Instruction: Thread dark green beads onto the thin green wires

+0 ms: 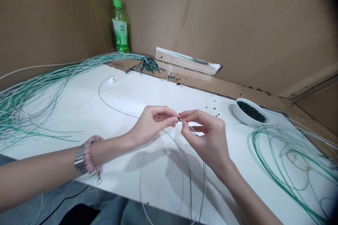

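Green wires (189,168) trail from both hands over the white counter (118,168), left of the bowl (250,111). The left hand (155,121) pinches a small dark piece (179,118); the right hand (207,130), nearer the bowl, pinches a thin strand beside it.

Bottle (120,30), green-capped, beyond the left hand (161,117); white bowl (248,112) of dark pieces, right of the right hand (204,128).
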Demonstrator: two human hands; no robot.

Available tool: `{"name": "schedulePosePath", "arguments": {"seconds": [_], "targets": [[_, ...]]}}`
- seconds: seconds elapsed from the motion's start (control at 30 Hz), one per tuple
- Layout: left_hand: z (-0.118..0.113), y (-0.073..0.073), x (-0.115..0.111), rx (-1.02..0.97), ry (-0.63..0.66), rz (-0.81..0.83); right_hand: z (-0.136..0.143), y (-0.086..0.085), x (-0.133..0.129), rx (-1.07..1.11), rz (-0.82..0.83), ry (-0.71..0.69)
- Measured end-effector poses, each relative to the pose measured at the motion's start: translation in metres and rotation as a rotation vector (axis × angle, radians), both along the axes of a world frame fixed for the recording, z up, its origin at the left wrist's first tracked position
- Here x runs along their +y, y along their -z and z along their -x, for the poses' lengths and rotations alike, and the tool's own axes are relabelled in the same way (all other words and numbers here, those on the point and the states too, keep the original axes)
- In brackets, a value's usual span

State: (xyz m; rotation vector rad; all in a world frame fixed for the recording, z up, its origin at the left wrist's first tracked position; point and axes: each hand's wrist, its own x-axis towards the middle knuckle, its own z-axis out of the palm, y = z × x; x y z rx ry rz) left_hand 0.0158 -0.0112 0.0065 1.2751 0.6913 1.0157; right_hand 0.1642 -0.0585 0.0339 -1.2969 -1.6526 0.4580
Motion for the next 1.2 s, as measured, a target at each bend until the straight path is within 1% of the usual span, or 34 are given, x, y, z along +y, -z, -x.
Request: {"name": "schedulePosePath", "arguments": {"seconds": [0.37, 0.67, 0.73, 0.9, 0.97, 1.07, 1.2], "targets": [[0.000, -0.001, 0.000, 0.018, -0.014, -0.075, 0.000, 0.000, -0.001, 0.009, 0.024, -0.003], [0.003, 0.001, 0.001, 0.055, -0.030, -0.290, -0.001, -0.002, 0.000, 0.046, 0.062, -0.034], [0.004, 0.002, 0.001, 0.073, -0.033, -0.317, -0.001, -0.001, -0.001, 0.002, 0.021, -0.030], [0.003, 0.002, 0.002, 0.124, -0.039, -0.328, -0.003, 0.007, -0.001, -0.227, -0.194, -0.048], [0.003, 0.002, 0.003, 0.153, -0.037, -0.323, -0.004, 0.011, 0.000, -0.306, -0.229, -0.065], [0.003, 0.003, 0.005, 0.186, -0.048, -0.322, -0.007, 0.015, 0.002, -0.336, -0.199, -0.075], [0.007, 0.005, 0.006, 0.239, -0.077, -0.311, -0.007, 0.015, 0.004, -0.228, -0.114, -0.079]]}}
